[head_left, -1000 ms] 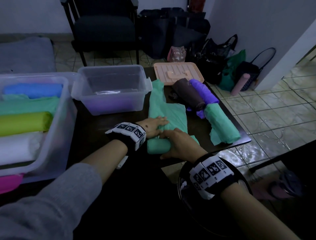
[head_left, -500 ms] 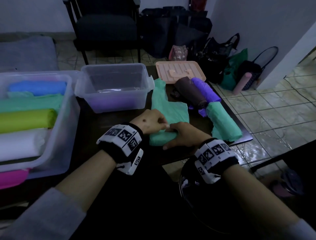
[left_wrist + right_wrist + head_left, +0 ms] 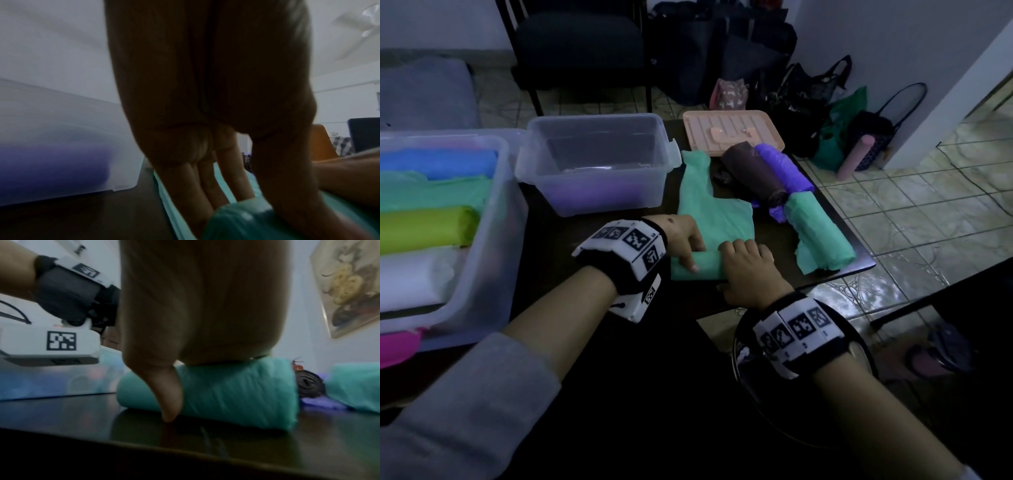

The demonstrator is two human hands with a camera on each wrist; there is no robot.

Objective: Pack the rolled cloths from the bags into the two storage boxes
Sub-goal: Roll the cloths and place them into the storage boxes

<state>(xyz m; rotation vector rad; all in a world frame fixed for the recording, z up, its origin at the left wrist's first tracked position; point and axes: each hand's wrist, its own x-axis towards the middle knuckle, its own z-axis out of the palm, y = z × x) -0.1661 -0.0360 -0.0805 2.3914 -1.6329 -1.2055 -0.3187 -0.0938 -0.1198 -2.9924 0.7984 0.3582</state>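
A green cloth (image 3: pixel 710 205) lies flat on the dark table (image 3: pixel 599 246), its near end wound into a roll (image 3: pixel 705 269). My left hand (image 3: pixel 693 255) grips the roll's left part, fingers over the top and thumb on the near side. My right hand (image 3: pixel 736 257) holds the right part with fingers curled over it. In the right wrist view the roll (image 3: pixel 236 394) sits under my palm and my thumb (image 3: pixel 170 402) touches the table. A small clear box (image 3: pixel 602 195) stands behind. The large clear box (image 3: pixel 493 219) at left holds several coloured rolls.
Brown (image 3: pixel 753 174), purple (image 3: pixel 784 168) and green (image 3: pixel 822 233) rolls lie at the table's right edge. A peach lid (image 3: pixel 732 130) sits at the back. Bags (image 3: pixel 839 126) and a pink roll (image 3: pixel 854 157) are on the floor, a dark chair (image 3: pixel 578 44) beyond.
Both hands have pushed the roll away from the table's near edge. The roll has grown thicker and the flat stretch of cloth shorter.
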